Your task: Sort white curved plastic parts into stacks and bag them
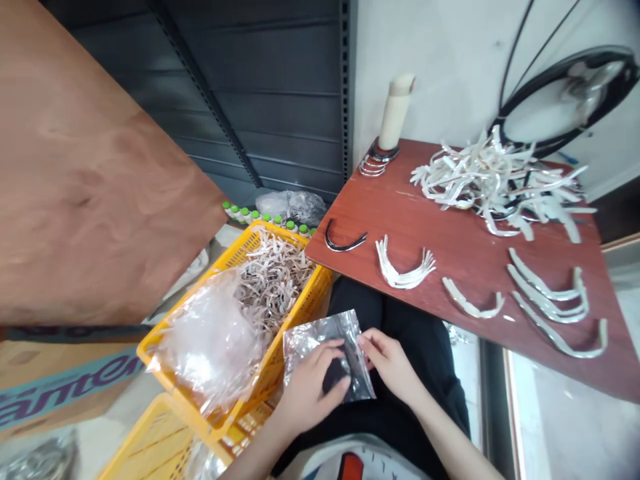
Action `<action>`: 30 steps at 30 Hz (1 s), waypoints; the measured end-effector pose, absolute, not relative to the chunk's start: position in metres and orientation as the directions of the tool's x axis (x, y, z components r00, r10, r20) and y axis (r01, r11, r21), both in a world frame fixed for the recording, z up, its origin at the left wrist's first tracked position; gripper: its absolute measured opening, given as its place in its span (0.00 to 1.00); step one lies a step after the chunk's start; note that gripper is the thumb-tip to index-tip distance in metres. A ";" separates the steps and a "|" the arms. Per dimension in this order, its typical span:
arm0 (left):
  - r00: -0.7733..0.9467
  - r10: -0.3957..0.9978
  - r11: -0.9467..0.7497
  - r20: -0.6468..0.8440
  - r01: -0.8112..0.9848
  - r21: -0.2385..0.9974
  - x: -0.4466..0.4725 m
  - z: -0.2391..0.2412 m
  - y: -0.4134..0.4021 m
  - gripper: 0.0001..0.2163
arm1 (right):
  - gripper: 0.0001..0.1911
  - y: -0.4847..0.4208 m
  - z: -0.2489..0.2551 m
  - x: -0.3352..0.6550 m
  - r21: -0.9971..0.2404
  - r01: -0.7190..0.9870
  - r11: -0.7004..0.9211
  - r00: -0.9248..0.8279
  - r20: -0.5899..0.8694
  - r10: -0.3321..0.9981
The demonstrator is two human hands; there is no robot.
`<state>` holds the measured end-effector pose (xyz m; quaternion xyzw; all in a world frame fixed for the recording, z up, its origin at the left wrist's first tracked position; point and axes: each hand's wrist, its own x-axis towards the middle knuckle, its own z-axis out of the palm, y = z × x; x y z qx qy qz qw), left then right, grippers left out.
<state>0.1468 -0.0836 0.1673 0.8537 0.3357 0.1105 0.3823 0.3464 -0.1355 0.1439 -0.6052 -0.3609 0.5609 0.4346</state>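
Head camera: You work beside the red-brown table (450,247), a clear plastic bag (320,330) over your lap, just below the table's near edge. Your left hand (316,383) lies on the film, fingers loosely spread; your right hand (390,363) pinches the bag's side edge. The step appears to be handling that edge; the next move likely calls for light fingertips and a steadying left palm.

**A Small Workshop With Storage**

Dark metal shelving (280,87) lines the back, beside a white wall (430,40). A yellow crate (305,309) heaped with loose strips (275,267), a cardboard box (65,390) and a reddish table (395,217) with curved pieces (405,272) laid in groups point to a workshop.
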 end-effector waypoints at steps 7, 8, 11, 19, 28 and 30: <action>0.528 0.807 -0.224 -0.263 0.686 0.692 0.186 0.192 -0.080 0.13 | 0.11 -0.143 0.159 0.328 -0.970 0.103 -0.219 0.227 -0.191 0.955; 0.520 0.811 -0.228 -0.269 0.704 0.673 0.189 0.195 -0.080 0.12 | 0.12 -0.143 0.159 0.326 -0.969 0.137 -0.205 0.249 -0.167 0.954; 0.520 0.806 -0.228 -0.283 0.714 0.662 0.190 0.200 -0.078 0.12 | 0.14 -0.143 0.155 0.321 -0.961 0.205 -0.184 0.271 -0.124 0.955; 0.573 0.754 -0.143 -0.321 0.621 0.771 0.180 0.199 -0.075 0.15 | 0.09 -0.134 0.155 0.326 -0.959 0.253 -0.127 0.149 -0.091 0.985; 0.706 0.641 -0.228 -0.302 0.550 0.803 0.164 0.197 -0.069 0.14 | 0.17 -0.126 0.156 0.338 -0.970 0.075 -0.230 0.211 -0.210 0.955; 0.685 0.671 -0.226 -0.284 0.554 0.801 0.163 0.193 -0.069 0.14 | 0.18 -0.126 0.157 0.338 -0.969 0.078 -0.236 0.227 -0.213 0.950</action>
